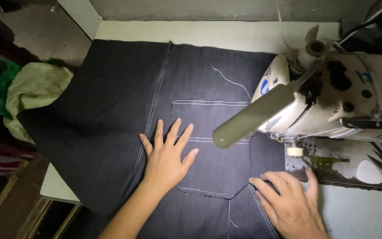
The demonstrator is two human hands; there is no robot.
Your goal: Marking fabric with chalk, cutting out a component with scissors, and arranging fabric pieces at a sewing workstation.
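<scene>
The denim (111, 110) is dark, almost black, and lies spread flat over the pale desk (208, 33), its left part hanging past the desk's edge. White double stitching runs down it in a long seam left of centre, and a patch pocket (213, 168) with a pointed bottom is outlined in the same white thread; a loose white thread (231, 82) curls on the cloth above the pocket. The left hand (166, 157) rests flat on the denim, fingers spread apart, palm over the pocket's left edge and the seam. The right hand (288, 201) lies open too, fingers together, pressing the denim at the pocket's lower right corner, just below the sewing machine (337, 97). The machine is cream, worn and stained, with a grey-green cylinder (255, 117) jutting over the pocket. A light green bag (36, 88) sits left of the desk.
</scene>
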